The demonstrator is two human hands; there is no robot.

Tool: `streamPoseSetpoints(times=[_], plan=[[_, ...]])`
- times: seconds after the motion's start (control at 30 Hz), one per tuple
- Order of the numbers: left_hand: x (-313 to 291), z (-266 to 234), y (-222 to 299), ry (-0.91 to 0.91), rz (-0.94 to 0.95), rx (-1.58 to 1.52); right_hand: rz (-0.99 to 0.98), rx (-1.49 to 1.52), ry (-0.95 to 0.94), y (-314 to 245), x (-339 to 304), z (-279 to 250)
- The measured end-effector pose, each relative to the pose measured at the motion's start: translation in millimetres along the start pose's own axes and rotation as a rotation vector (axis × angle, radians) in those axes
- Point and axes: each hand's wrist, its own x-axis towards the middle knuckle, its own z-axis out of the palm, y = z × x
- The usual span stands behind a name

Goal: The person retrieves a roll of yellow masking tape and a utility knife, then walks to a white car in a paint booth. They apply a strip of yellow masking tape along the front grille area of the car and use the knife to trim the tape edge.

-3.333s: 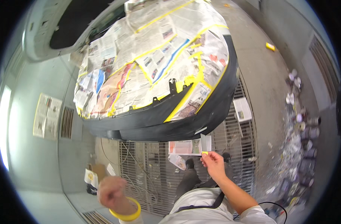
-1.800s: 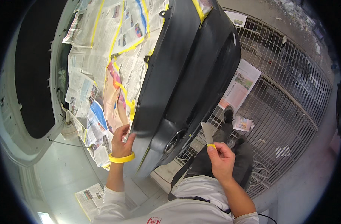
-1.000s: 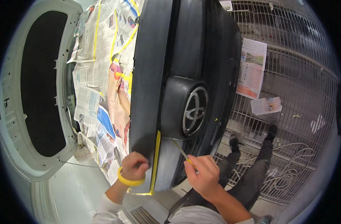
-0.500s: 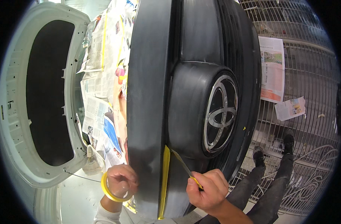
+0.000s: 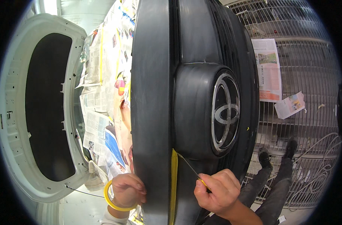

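Observation:
A black car bumper [image 5: 151,93] with a large chrome-ringed emblem [image 5: 226,112] fills the middle. A strip of yellow tape [image 5: 174,176] runs along a crease in its near part. In my right hand [image 5: 219,190], fingers closed round the yellow handle, is a knife [image 5: 190,166] with a long thin metal blade; its tip is at the upper end of the strip. A yellow tape roll [image 5: 108,197] hangs round my left wrist. My left hand [image 5: 129,188] is at the bumper's left edge, fingers loosely bent and holding nothing I can see.
Newspaper sheets [image 5: 98,129] cover the area left of the bumper, beside a raised white car hatch [image 5: 75,63]. On the right, a metal floor grating [image 5: 298,75] carries loose paper [image 5: 290,105] and coiled hoses [image 5: 321,176]. Dark-clad legs [image 5: 279,183] stand there.
The view has shifted slightly. The knife tip stays near the strip's upper end, with the blade now seen more edge-on. My left hand has come closer to the bumper's edge.

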Motion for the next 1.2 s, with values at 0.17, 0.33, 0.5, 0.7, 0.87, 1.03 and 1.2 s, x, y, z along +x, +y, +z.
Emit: streamPoseSetpoints(times=[0.17, 0.33, 0.5, 0.7, 0.87, 1.03, 1.2], plan=[[-2.2, 1.7, -2.2, 0.051, 0.015, -0.037, -0.018, 0.009, 0.003, 1.7, -0.3, -0.9], [-1.9, 3.6, -3.1, 0.060, 0.032, -0.002, -0.022, 0.038, -0.003, 2.1, 0.1, -2.3], [0.5, 3.5, -5.2, 0.021, 0.077, 0.045, -0.017, 0.029, -0.008, 1.3, 0.7, -3.4], [-0.3, 3.8, -5.0, 0.039, 0.073, 0.051, -0.026, 0.010, -0.022, 0.7, 1.6, -2.6], [-1.1, 6.2, -4.1, 0.089, 0.044, 0.012, -0.030, -0.003, -0.021, -0.6, 1.5, -2.0], [-1.6, 7.0, -3.3, 0.095, 0.040, 0.030, -0.002, 0.006, -0.059, -2.4, 3.1, -3.5], [-1.4, 5.7, -4.3, 0.062, 0.061, 0.043, -0.001, 0.032, -0.048, -1.7, 4.9, -3.6]])
